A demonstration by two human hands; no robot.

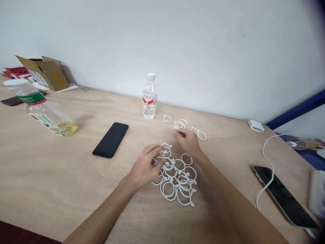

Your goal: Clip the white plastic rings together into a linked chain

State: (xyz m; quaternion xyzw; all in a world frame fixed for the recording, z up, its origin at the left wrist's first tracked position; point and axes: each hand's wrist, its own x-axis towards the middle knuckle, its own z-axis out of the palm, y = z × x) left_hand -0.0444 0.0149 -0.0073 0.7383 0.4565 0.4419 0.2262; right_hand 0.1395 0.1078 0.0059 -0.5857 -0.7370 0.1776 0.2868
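Several white plastic curtain rings (pixel 188 174) with small eyelets lie in an overlapping pile on the wooden table. My left hand (pixel 146 165) rests at the pile's left side, fingers apart and curved over the nearest rings. Beyond the pile, my right hand (pixel 188 140) reaches to a looser group of the same rings (pixel 181 126). Its thumb and forefinger are pinched together at the near edge of that group. Whether a ring is between those fingertips is hard to make out. One lone ring (pixel 167 121) lies farther left, near the water bottle (pixel 149 100).
A black phone (pixel 110 140) and a larger bottle with yellow liquid (pixel 45 113) stand to the left. At the far left is an open cardboard box (pixel 54 76). To the right are another phone (pixel 281 195), a white cable (pixel 265 152) and a small white device (pixel 256 126). A wall borders the back.
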